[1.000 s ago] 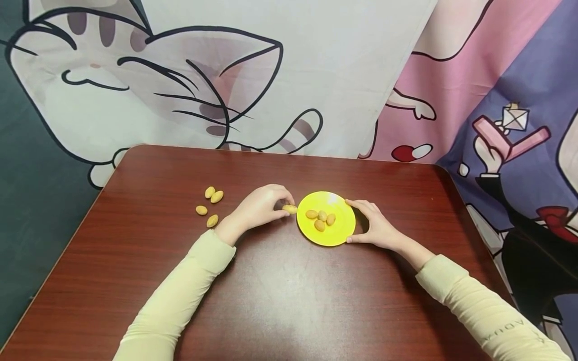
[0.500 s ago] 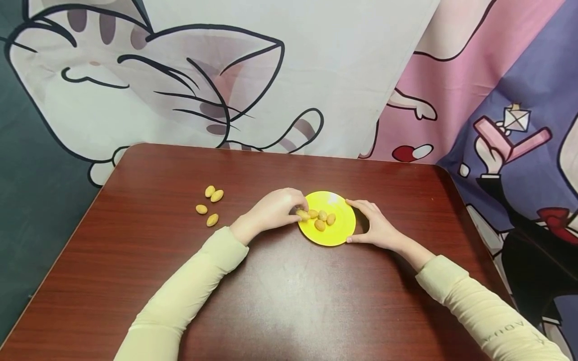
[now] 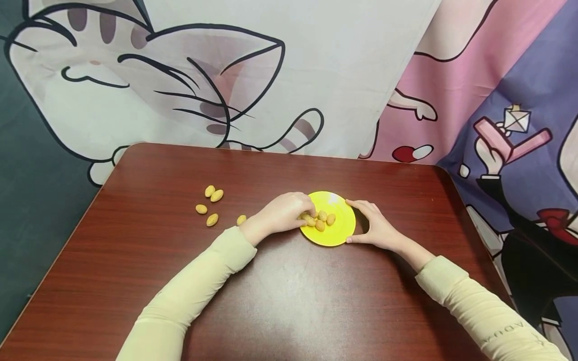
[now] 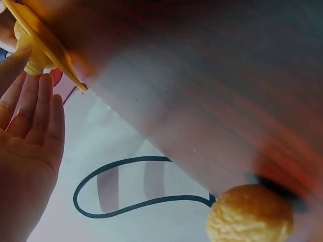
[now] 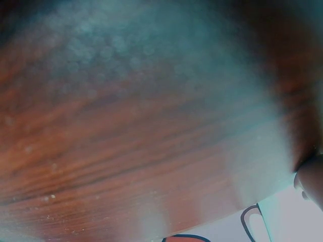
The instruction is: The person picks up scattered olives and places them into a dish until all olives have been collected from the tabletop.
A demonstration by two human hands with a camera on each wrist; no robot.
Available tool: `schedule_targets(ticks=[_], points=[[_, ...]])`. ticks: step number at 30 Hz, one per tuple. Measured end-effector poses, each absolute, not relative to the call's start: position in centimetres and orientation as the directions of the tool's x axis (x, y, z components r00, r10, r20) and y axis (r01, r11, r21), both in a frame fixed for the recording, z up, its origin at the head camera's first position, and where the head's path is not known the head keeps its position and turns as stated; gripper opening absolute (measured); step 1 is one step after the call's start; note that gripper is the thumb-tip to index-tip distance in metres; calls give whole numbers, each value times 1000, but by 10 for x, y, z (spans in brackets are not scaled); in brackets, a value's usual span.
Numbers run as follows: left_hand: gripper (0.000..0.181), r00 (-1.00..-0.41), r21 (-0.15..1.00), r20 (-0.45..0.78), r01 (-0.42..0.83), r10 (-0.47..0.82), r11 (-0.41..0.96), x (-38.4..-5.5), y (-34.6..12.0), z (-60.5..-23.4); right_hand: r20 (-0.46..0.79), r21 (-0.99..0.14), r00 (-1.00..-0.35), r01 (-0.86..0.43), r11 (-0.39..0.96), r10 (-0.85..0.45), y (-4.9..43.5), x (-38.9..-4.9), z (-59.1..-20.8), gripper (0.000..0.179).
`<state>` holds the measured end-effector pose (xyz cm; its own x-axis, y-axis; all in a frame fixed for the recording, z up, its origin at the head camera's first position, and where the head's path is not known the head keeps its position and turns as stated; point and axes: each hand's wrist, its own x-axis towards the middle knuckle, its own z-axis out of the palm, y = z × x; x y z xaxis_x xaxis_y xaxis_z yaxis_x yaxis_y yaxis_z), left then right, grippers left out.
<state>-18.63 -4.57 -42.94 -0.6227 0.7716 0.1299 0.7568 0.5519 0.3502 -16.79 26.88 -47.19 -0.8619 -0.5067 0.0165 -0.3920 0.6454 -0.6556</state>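
My left hand (image 3: 289, 213) is over the left edge of a yellow plate (image 3: 342, 206), pinching a yellow-tan walnut (image 3: 309, 220) between thumb and fingers. In the left wrist view, the thumb and fingertips meet at a wrinkled walnut (image 4: 34, 60) beside the tilted-looking plate (image 4: 59, 58). Several walnuts (image 3: 331, 219) lie on the plate, partly covered by the left fingers. My right hand (image 3: 379, 225) holds the plate's right rim, fingers at the far side and thumb at the near side. Its wrist view is mostly blurred tabletop (image 5: 126, 136).
Several loose walnuts (image 3: 212, 219) lie on the brown table (image 3: 289, 301) to the left. Another walnut (image 3: 241, 220) shows right beside the left wrist, large in the left wrist view. A curtain with cartoon figures (image 3: 343, 75) hangs behind the table's far edge.
My left hand has moved right, carrying its walnut from beside the plate to over it. A walnut by the left wrist has come into sight. The right hand stays still.
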Motion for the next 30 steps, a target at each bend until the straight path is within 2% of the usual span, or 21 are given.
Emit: schedule_targets(ticks=[18,30], points=[[12,-603,325,142,777,785,539,-185,-40,-430,17,-657,-860,-394,643,-510,269,-168,-474,106],[17,-654,357,152,736,741,576,-187,-57,-426,33,-658,-857,-406,634,-514,270,-168,-475,106]])
